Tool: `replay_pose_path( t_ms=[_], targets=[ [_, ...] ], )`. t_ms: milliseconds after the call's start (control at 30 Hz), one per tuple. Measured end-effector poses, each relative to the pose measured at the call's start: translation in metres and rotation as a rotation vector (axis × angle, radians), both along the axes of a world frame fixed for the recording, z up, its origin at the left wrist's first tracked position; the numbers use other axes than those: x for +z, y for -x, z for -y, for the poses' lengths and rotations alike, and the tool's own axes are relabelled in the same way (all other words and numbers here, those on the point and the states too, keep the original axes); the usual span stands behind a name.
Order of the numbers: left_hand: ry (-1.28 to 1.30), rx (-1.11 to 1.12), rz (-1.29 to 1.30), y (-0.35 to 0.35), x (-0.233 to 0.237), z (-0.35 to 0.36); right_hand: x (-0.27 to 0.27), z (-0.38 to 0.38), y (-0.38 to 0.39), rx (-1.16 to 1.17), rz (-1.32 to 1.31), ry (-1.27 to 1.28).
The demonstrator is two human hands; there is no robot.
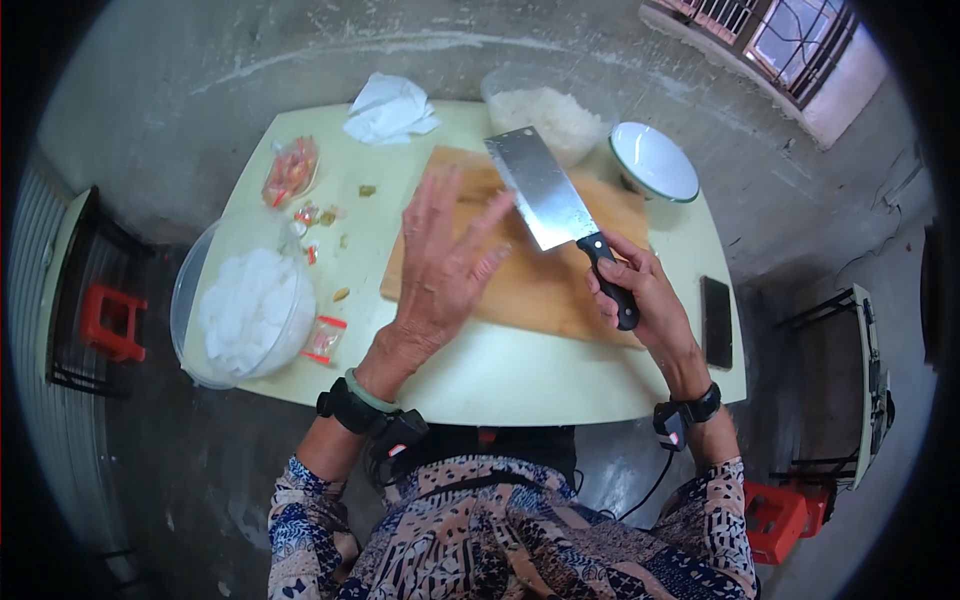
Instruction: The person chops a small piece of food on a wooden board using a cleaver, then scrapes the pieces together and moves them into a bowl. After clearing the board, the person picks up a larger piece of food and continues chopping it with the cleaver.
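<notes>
My right hand grips the black handle of a cleaver, its wide steel blade raised over the board and pointing up and left. My left hand is spread with fingers apart above the left part of the wooden cutting board, holding nothing. Its fingertips are slightly blurred and come close to the blade's edge in this view. Behind the board stands a clear bowl of pale shredded food. To the left, a clear plastic bowl holds white chunks.
A white enamel bowl sits at the back right, a phone at the right edge. White paper, a bag of reddish pieces, small scraps and a little packet lie to the left. Red stools stand on the floor.
</notes>
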State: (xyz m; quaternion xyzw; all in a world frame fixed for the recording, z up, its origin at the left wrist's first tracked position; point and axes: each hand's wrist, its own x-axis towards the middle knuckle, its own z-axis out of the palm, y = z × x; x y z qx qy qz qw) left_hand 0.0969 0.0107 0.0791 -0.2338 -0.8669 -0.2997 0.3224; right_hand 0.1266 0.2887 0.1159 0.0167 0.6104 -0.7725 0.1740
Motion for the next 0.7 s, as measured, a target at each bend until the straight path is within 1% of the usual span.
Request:
replay_pose_path(
  t_ms=[67,100,133,200,300,467,533,700],
  targets=[
    [0.127,-0.098,0.058,0.012,-0.006,-0.019,-0.002,-0.014,0.013,-0.102,-0.007,0.044],
    [0.102,-0.156,0.122,0.019,-0.007,-0.028,0.001,-0.019,0.017,-0.101,-0.019,0.04],
    [0.1,-0.153,0.112,0.026,-0.008,-0.038,0.002,-0.024,0.019,-0.112,-0.039,0.022],
    [0.123,-0.206,0.186,0.037,-0.007,-0.054,0.004,-0.034,0.024,-0.122,-0.063,0.004],
    [0.156,-0.237,0.164,0.055,0.001,-0.073,0.004,-0.05,0.031,-0.125,-0.061,0.024],
    [0.105,-0.213,0.174,0.092,0.003,-0.09,0.007,-0.07,0.05,-0.086,-0.045,0.093],
    [0.088,-0.193,0.184,0.109,0.006,-0.095,0.006,-0.077,0.059,-0.08,-0.03,0.18],
    [0.097,-0.093,0.196,0.144,0.011,-0.103,0.006,-0.09,0.077,-0.05,0.012,0.234]
  ],
)
